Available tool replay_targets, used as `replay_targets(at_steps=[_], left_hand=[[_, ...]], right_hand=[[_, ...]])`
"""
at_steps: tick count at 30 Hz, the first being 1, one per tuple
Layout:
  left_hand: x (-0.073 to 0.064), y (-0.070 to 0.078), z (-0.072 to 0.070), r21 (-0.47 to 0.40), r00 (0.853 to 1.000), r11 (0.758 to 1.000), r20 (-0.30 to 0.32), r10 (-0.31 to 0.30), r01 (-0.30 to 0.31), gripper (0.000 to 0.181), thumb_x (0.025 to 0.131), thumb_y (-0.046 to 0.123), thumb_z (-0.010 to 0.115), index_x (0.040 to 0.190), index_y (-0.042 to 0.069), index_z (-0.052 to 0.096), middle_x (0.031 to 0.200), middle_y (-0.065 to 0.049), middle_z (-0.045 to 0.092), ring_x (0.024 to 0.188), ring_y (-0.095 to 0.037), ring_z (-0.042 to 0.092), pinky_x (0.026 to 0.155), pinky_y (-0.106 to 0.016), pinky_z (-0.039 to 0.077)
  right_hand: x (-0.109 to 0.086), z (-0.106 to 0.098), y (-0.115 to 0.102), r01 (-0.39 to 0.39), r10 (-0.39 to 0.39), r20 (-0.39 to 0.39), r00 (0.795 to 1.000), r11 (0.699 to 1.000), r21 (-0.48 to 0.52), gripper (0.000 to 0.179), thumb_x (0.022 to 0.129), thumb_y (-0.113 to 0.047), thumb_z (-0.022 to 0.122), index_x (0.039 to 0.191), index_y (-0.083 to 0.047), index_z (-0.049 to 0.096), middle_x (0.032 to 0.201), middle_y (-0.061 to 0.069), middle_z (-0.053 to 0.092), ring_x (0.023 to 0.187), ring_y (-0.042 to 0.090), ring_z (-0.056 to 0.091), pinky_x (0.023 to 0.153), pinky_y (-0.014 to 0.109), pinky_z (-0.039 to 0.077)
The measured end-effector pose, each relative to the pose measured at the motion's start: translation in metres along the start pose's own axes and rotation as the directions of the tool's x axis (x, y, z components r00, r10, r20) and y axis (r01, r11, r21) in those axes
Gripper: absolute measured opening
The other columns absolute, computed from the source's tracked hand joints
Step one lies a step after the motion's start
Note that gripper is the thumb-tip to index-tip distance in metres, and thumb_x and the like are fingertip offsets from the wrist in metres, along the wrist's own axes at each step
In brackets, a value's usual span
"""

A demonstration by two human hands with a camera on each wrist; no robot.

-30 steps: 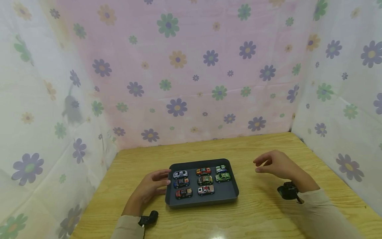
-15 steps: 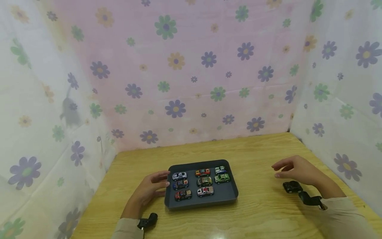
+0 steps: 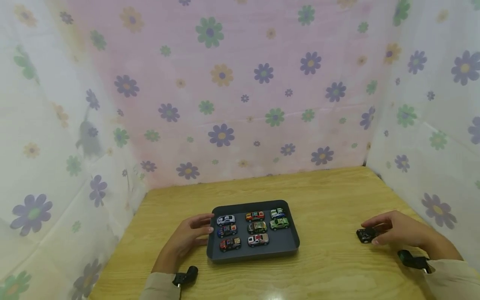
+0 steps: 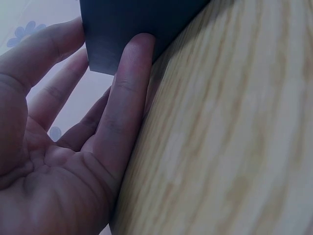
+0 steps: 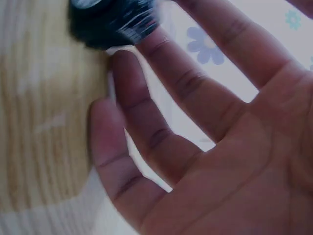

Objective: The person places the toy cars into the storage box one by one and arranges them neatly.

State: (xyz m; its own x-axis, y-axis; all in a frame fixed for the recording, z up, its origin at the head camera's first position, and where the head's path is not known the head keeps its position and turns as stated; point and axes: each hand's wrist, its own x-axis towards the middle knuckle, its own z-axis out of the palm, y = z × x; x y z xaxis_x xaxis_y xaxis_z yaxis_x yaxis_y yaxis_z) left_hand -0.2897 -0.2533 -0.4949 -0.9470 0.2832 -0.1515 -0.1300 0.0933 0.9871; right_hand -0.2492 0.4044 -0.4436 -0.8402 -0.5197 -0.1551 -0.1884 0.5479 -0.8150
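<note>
In the head view my left hand touches the left side of a dark grey tray. The left wrist view shows straight fingers against the tray's outer wall. Several small toy cars stand in the tray, among them a green one, a white and red one and a red and black one. On the table at the right, my right hand reaches around a black toy car, its fingers and thumb spread about it. That car looks blurred at my fingertips in the right wrist view.
The wooden table ends at a flower-patterned cloth behind, with more such cloth at both sides. A black wrist camera sits on the right wrist and another one on the left.
My right hand has moved right and down from beside the tray to the black toy car, which it earlier passed over. My left hand, the tray and its cars have stayed put.
</note>
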Motion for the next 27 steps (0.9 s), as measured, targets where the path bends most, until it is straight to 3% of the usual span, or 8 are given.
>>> replay_targets(at_steps=[3,6,10,14,19,21,23,27], left_hand=[[0.001,0.001,0.0,-0.004,1.0,1.0,0.001,-0.004,0.004,0.065,0.094,0.016,0.079,0.152,0.01,0.052,0.156,-0.022,0.047,0.121,-0.029,0.066,0.091,-0.048,0.062],[0.001,0.0,0.0,-0.002,1.0,1.0,0.003,-0.002,0.002,0.066,0.094,0.016,0.079,0.153,0.009,0.051,0.155,-0.024,0.047,0.122,-0.029,0.066,0.092,-0.049,0.062],[0.001,0.0,-0.001,-0.004,1.0,1.0,-0.002,-0.009,0.009,0.066,0.093,0.016,0.079,0.153,0.008,0.051,0.155,-0.024,0.047,0.121,-0.029,0.066,0.092,-0.049,0.062],[0.0,0.0,-0.001,-0.005,1.0,1.0,-0.011,-0.013,0.013,0.067,0.092,0.015,0.08,0.152,0.009,0.051,0.155,-0.024,0.047,0.121,-0.029,0.066,0.092,-0.049,0.062],[0.0,-0.001,0.0,-0.014,1.0,1.0,-0.004,-0.012,0.012,0.067,0.092,0.015,0.08,0.152,0.009,0.052,0.156,-0.025,0.046,0.121,-0.029,0.066,0.092,-0.05,0.062],[0.0,-0.001,0.0,-0.018,1.0,1.0,0.001,-0.012,0.012,0.066,0.093,0.016,0.08,0.152,0.008,0.051,0.156,-0.025,0.045,0.121,-0.029,0.066,0.092,-0.049,0.061],[0.0,-0.002,0.0,-0.017,1.0,1.0,0.004,-0.009,0.009,0.066,0.093,0.017,0.079,0.153,0.008,0.051,0.156,-0.025,0.045,0.121,-0.029,0.066,0.092,-0.049,0.061],[0.0,-0.001,0.0,-0.018,1.0,1.0,-0.002,-0.008,0.008,0.067,0.093,0.016,0.079,0.153,0.008,0.051,0.156,-0.025,0.046,0.122,-0.03,0.066,0.092,-0.049,0.061]], right_hand=[[0.0,0.0,0.003,-0.014,0.014,0.011,1.0,1.0,-0.011,0.053,0.092,-0.014,0.078,0.139,0.006,0.061,0.141,0.035,0.056,0.123,0.025,0.066,0.082,0.02,0.056],[0.001,0.002,0.002,-0.036,0.036,-0.001,0.999,0.999,-0.015,0.056,0.089,-0.013,0.08,0.139,0.005,0.061,0.142,0.035,0.056,0.124,0.057,0.057,0.08,0.027,0.06],[0.003,0.003,0.002,-0.054,0.054,-0.004,0.999,0.998,0.025,0.059,0.086,-0.01,0.082,0.139,0.006,0.061,0.142,0.037,0.054,0.124,0.066,0.05,0.078,0.033,0.062],[0.004,0.004,0.004,-0.061,0.062,-0.008,0.998,0.997,0.045,0.059,0.087,-0.009,0.082,0.139,0.008,0.06,0.142,0.039,0.053,0.126,0.064,0.05,0.08,0.034,0.062],[0.0,0.002,0.01,-0.09,0.09,-0.041,0.995,0.996,-0.006,0.058,0.087,-0.014,0.083,0.138,0.004,0.062,0.142,0.035,0.056,0.125,0.059,0.055,0.085,0.037,0.062],[-0.001,0.002,0.012,-0.088,0.088,-0.05,0.995,0.996,-0.006,0.057,0.087,-0.014,0.083,0.138,0.003,0.063,0.14,0.034,0.058,0.123,0.048,0.061,0.085,0.035,0.062],[-0.003,0.003,0.013,-0.077,0.077,-0.051,0.996,0.997,0.014,0.055,0.088,-0.014,0.082,0.137,0.004,0.064,0.139,0.033,0.059,0.119,0.028,0.067,0.084,0.03,0.061],[-0.003,0.004,0.012,-0.062,0.064,-0.06,0.996,0.998,0.032,0.051,0.089,-0.013,0.082,0.134,0.005,0.066,0.133,0.03,0.064,0.103,-0.001,0.066,0.08,0.024,0.058]])
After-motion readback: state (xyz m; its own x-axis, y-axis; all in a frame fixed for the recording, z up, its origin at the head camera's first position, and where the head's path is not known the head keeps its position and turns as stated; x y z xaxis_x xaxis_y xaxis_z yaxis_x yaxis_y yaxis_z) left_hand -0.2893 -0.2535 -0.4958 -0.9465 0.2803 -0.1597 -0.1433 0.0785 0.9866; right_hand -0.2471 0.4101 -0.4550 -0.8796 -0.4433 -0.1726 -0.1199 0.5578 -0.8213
